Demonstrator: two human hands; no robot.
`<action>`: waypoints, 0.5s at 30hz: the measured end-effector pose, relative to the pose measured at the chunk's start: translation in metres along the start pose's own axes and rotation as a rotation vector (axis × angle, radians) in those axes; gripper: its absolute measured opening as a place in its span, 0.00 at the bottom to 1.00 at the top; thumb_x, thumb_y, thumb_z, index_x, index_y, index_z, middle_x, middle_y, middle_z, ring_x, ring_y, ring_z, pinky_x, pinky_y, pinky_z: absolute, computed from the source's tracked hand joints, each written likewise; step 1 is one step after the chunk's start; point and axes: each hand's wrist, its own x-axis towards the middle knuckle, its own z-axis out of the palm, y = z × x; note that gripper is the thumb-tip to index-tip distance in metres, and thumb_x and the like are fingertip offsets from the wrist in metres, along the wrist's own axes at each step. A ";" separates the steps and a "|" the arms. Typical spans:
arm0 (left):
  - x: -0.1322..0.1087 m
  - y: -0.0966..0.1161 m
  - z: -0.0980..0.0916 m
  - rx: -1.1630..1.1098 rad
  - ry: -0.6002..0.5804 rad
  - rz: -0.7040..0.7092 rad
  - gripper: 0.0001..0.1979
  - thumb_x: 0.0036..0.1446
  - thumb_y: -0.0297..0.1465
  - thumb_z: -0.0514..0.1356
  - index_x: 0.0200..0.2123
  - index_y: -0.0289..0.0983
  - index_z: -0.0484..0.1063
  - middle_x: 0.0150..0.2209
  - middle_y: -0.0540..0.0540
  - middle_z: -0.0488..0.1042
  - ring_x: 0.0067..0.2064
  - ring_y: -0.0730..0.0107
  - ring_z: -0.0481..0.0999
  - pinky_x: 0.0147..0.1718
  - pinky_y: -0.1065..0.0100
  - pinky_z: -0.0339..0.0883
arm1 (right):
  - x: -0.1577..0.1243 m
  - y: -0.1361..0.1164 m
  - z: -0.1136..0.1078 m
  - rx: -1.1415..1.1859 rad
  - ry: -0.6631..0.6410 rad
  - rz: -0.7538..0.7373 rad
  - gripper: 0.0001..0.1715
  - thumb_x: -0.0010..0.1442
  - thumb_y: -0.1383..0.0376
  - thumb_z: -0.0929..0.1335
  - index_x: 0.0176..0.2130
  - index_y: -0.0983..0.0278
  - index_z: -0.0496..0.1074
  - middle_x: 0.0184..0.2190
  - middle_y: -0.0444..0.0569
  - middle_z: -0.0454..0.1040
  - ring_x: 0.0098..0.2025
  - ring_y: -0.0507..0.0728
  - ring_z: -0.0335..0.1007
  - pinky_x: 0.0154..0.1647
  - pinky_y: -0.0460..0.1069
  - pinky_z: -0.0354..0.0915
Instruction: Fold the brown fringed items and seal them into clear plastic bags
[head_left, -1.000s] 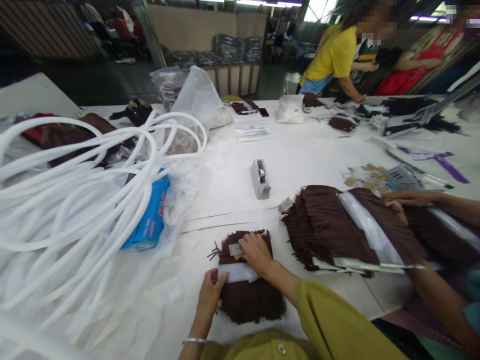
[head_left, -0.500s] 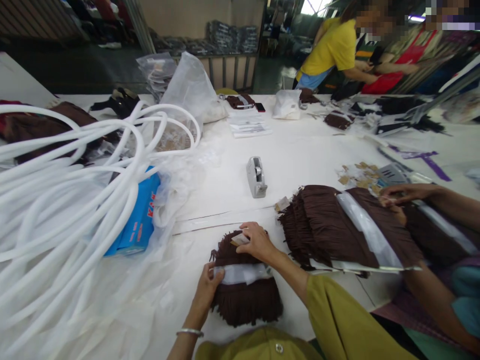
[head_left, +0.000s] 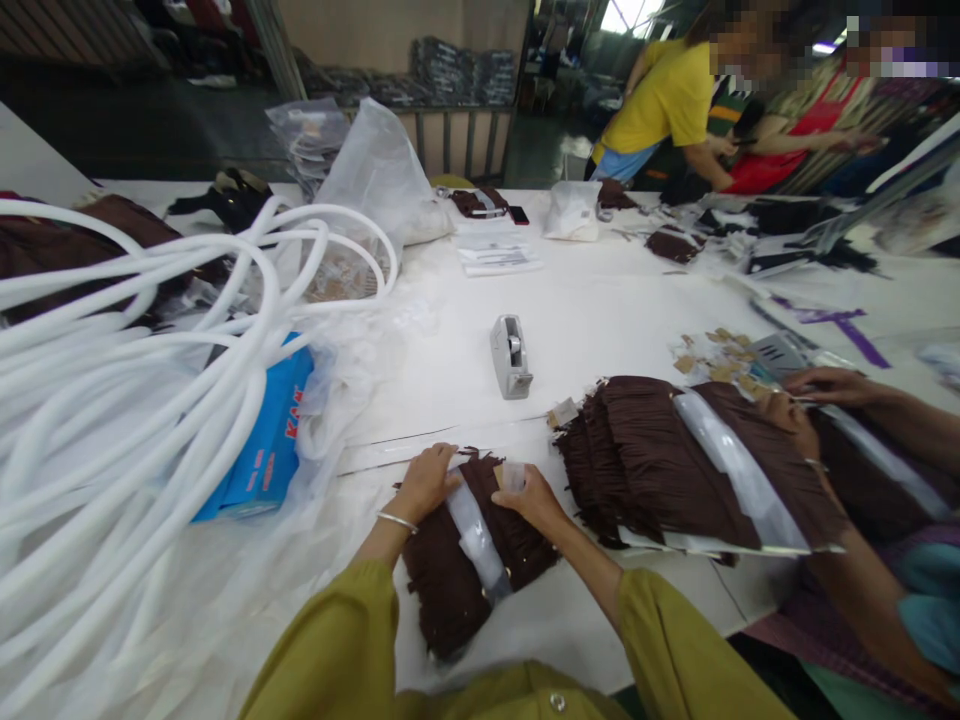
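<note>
In front of me on the white table (head_left: 450, 370) lies a dark brown fringed bundle (head_left: 442, 575), with a whitish plastic band (head_left: 478, 540) wrapped across it. My left hand (head_left: 427, 484) grips its far left edge, thumb near the band's upper end. With my right hand (head_left: 538, 504) I pinch a small tan and clear tag (head_left: 511, 478) at the bundle's far right corner. To the right sits a larger stack of brown fringed pieces (head_left: 637, 450), banded the same way. Beyond my hands stands a grey tape dispenser (head_left: 511, 358).
Coiled white tubing (head_left: 255, 260) and a blue packet (head_left: 262, 430) fill the left side. At right, a co-worker's hands (head_left: 810, 400) work beside loose tan tags (head_left: 720, 360). Farther back are a clear plastic bag (head_left: 375, 170), papers (head_left: 499, 250) and a person in yellow (head_left: 660, 100).
The brown bundle has turned, so its band now runs toward me instead of sideways. My left hand has moved up to the far edge; my right hand, with the tag, has shifted slightly right.
</note>
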 end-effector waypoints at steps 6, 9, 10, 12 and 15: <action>-0.054 0.011 0.033 0.343 0.297 0.114 0.27 0.62 0.33 0.56 0.64 0.38 0.60 0.69 0.38 0.55 0.71 0.49 0.47 0.67 0.41 0.42 | -0.006 0.018 -0.007 -0.079 0.179 -0.074 0.37 0.51 0.55 0.71 0.57 0.66 0.63 0.58 0.60 0.65 0.61 0.66 0.60 0.65 0.62 0.57; -0.089 0.001 0.065 0.678 0.347 0.232 0.33 0.64 0.39 0.55 0.69 0.40 0.50 0.71 0.41 0.49 0.71 0.49 0.45 0.67 0.42 0.41 | -0.018 0.016 -0.010 -0.192 0.182 -0.252 0.33 0.63 0.57 0.63 0.64 0.65 0.57 0.66 0.58 0.56 0.69 0.62 0.48 0.71 0.62 0.46; -0.096 -0.007 0.076 0.768 0.355 0.253 0.35 0.64 0.41 0.55 0.69 0.40 0.47 0.71 0.40 0.49 0.71 0.48 0.46 0.67 0.43 0.41 | -0.022 0.016 -0.008 -0.283 0.154 -0.354 0.31 0.66 0.59 0.61 0.65 0.65 0.55 0.68 0.56 0.54 0.70 0.61 0.44 0.72 0.62 0.43; -0.103 -0.023 0.093 0.867 0.362 0.261 0.38 0.63 0.45 0.55 0.70 0.39 0.44 0.71 0.39 0.49 0.70 0.48 0.49 0.67 0.43 0.40 | -0.027 0.018 0.000 -0.505 0.060 -0.558 0.30 0.69 0.61 0.59 0.67 0.64 0.53 0.69 0.54 0.51 0.72 0.60 0.39 0.72 0.64 0.39; -0.101 -0.042 0.102 0.916 0.372 0.262 0.39 0.63 0.49 0.53 0.70 0.40 0.44 0.70 0.39 0.50 0.70 0.48 0.51 0.67 0.43 0.38 | -0.028 0.026 0.015 -0.722 -0.064 -0.687 0.34 0.68 0.62 0.63 0.68 0.65 0.51 0.70 0.53 0.49 0.72 0.63 0.36 0.72 0.67 0.39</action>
